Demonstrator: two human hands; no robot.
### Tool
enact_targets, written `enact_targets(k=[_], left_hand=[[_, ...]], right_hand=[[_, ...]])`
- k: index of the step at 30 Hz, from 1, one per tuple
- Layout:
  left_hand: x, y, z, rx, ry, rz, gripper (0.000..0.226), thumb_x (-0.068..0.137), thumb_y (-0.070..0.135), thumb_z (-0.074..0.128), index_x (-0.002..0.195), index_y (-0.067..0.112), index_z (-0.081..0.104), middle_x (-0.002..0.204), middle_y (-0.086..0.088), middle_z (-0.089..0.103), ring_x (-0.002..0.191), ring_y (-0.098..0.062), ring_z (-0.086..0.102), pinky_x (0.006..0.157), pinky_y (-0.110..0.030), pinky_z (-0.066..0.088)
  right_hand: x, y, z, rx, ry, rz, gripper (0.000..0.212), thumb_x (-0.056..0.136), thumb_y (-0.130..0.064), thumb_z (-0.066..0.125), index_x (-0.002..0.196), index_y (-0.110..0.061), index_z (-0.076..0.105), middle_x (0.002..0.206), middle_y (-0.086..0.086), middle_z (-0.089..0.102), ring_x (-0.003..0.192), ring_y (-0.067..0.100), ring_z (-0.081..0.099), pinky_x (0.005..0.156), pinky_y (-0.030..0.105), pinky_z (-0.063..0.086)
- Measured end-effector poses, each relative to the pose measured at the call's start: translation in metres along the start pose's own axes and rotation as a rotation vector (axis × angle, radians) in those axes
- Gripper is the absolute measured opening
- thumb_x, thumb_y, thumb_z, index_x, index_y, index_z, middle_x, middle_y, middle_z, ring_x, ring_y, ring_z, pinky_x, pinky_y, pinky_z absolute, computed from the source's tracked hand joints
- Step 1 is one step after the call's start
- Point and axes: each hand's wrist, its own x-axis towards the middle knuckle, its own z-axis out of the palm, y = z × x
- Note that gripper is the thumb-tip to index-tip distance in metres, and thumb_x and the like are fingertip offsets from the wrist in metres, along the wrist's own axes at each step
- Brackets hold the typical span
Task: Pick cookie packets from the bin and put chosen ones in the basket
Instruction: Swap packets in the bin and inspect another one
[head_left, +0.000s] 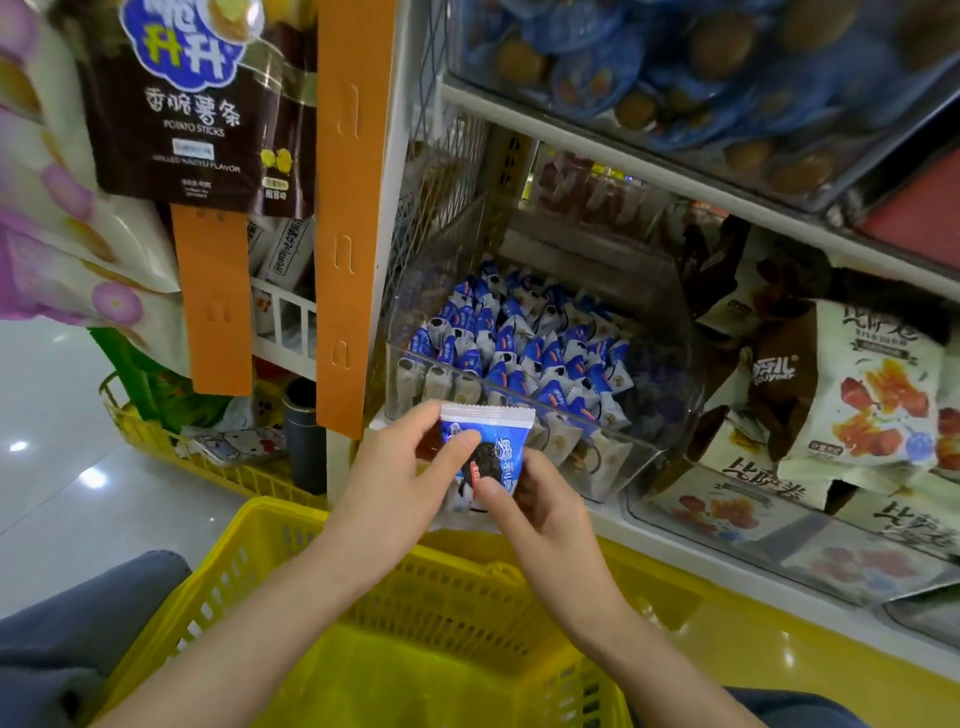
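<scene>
Cookie packet (485, 454), blue and white, pinched by left hand (395, 483) and right hand (540, 525) above yellow basket (291, 561). Clear bin (613, 457) behind holds many matching packets.

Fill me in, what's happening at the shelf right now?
A person holds one blue-and-white cookie packet in both hands: the left hand pinches its upper left and the right hand pinches its lower edge. The packet is out of the clear bin, which is full of similar packets, and is held near the far side of the yellow basket. No packet shows in the basket.
</scene>
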Motion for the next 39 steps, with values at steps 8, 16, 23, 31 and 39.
enact_targets(k=[8,16,23,31,39], left_hand=[[0.043,0.020,-0.018,0.563,-0.037,0.362,0.034,0.095,0.036,0.037,0.123,0.022,0.049,0.114,0.011,0.049,0.109,-0.002,0.037,0.088,-0.016,0.025],[0.062,-0.005,-0.015,0.884,-0.092,0.403,0.042,0.097,0.038,0.027,0.099,0.019,0.064,0.095,0.003,0.066,0.092,-0.019,0.056,0.090,-0.033,0.033],[0.063,-0.010,-0.016,0.872,-0.022,0.495,0.042,0.094,0.033,0.024,0.091,0.020,0.065,0.084,0.005,0.064,0.080,-0.017,0.057,0.084,-0.035,0.043],[0.065,-0.013,-0.012,0.886,0.045,0.543,0.039,0.093,0.031,0.028,0.086,0.021,0.066,0.079,0.006,0.064,0.075,-0.015,0.058,0.078,-0.033,0.048],[0.066,-0.015,-0.009,0.882,0.078,0.577,0.039,0.093,0.030,0.028,0.088,0.020,0.065,0.079,0.005,0.063,0.074,-0.015,0.057,0.077,-0.034,0.047]], right_hand=[[0.038,-0.030,-0.043,-0.154,0.291,-0.184,0.012,0.088,-0.045,0.051,0.096,-0.038,0.055,0.090,-0.010,0.065,0.075,0.006,0.061,0.064,0.021,0.049],[0.158,-0.028,-0.076,-0.770,0.370,0.026,0.039,0.090,-0.036,0.056,0.120,-0.012,0.050,0.086,-0.007,0.054,0.074,0.009,0.055,0.059,0.018,0.039],[0.214,-0.003,-0.083,-1.128,0.121,0.291,0.032,0.090,-0.038,0.056,0.102,-0.009,0.056,0.090,0.007,0.058,0.078,0.020,0.054,0.060,0.027,0.035],[0.231,-0.010,-0.087,-1.175,-0.062,0.397,0.043,0.088,-0.036,0.059,0.123,-0.012,0.051,0.105,0.006,0.059,0.083,0.017,0.055,0.064,0.023,0.036],[0.232,0.003,-0.068,-0.975,0.024,0.373,0.034,0.091,-0.035,0.055,0.115,-0.011,0.055,0.080,0.001,0.060,0.064,0.010,0.053,0.052,0.023,0.037]])
